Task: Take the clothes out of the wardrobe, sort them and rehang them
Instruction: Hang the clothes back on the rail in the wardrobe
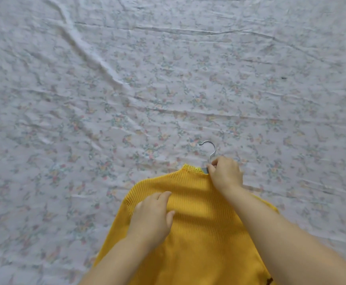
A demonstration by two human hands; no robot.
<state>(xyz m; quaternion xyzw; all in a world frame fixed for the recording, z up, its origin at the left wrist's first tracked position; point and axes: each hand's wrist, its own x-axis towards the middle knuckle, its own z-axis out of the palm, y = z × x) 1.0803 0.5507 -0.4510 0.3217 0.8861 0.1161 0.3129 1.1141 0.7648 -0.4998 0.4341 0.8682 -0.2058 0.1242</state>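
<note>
I am pressing my left hand (153, 214), fingers loosely flat, on the shoulder of the mustard-yellow ribbed knit sweater (199, 227), which is lying on the bed just before me; my right hand (225, 173) is pinching the stem of the silver metal hanger (210, 148) at the collar; I am judging this the hanger step, in or out I cannot tell; next I am needing to steady the knit while sliding the hanger; the wrinkled floral bedsheet (126, 79) is stretching beyond.
</note>
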